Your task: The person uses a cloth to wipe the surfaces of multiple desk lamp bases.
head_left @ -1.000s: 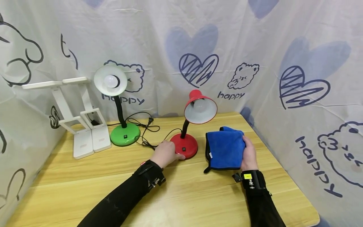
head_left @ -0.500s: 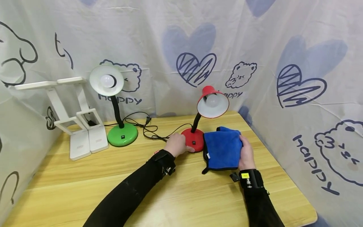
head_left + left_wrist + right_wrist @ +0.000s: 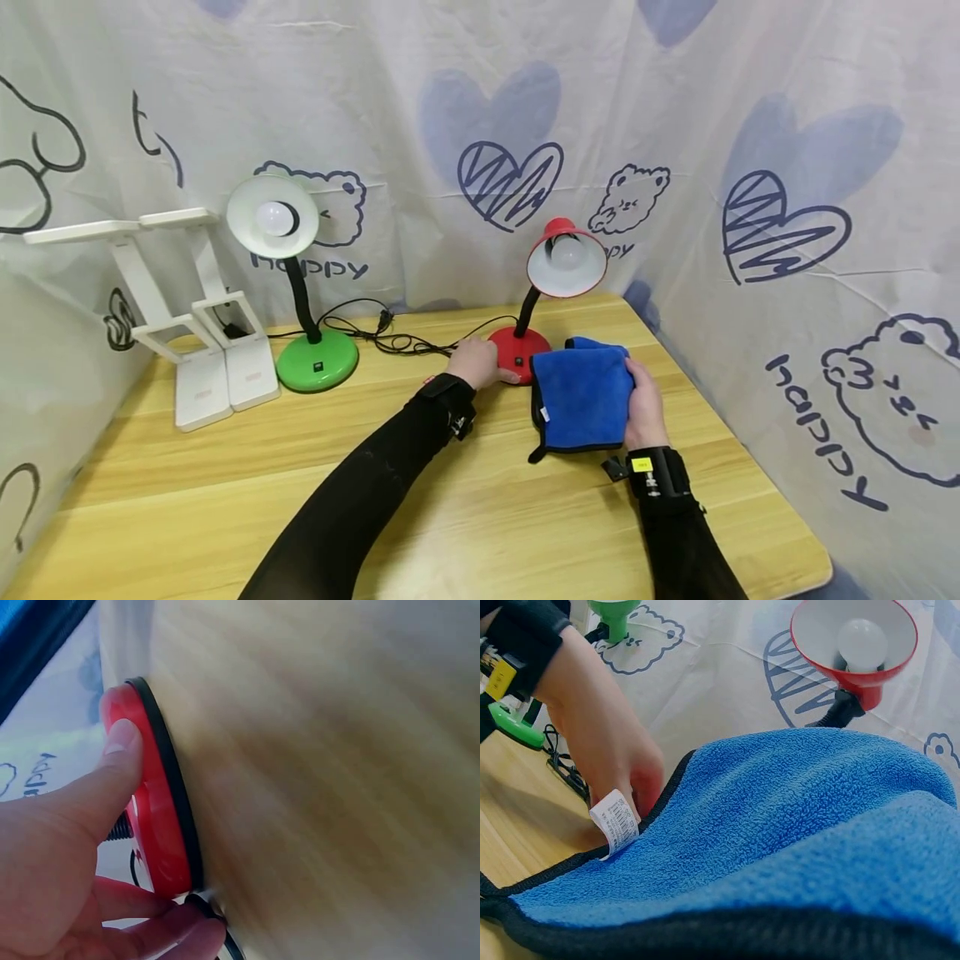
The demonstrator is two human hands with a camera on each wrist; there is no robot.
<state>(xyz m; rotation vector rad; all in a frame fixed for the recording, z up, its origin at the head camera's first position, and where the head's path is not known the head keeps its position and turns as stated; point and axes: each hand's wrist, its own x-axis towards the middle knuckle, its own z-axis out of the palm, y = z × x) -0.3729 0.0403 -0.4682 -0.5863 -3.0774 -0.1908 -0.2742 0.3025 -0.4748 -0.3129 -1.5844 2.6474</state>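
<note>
A red desk lamp (image 3: 566,265) stands upright towards the back right of the table, its white-lined shade tilted forward. My left hand (image 3: 477,363) grips the left side of its round base (image 3: 161,817); in the left wrist view the thumb lies on the red top and the fingers reach round the rim near the table. My right hand (image 3: 646,404) holds a blue cloth (image 3: 585,400) with black edging by its right side, just in front of the lamp. The cloth fills much of the right wrist view, with a white label (image 3: 616,823) on its edge.
A green desk lamp (image 3: 317,362) stands to the left, and two white folding lamps (image 3: 202,387) are farther left. Black cords (image 3: 397,342) lie between the green and red lamps. A printed curtain (image 3: 405,167) hangs behind the wooden table (image 3: 450,517).
My left hand has slid the red lamp back and to the right, closer to the cloth. The right hand keeps holding the cloth in nearly the same place. The head view has shifted slightly.
</note>
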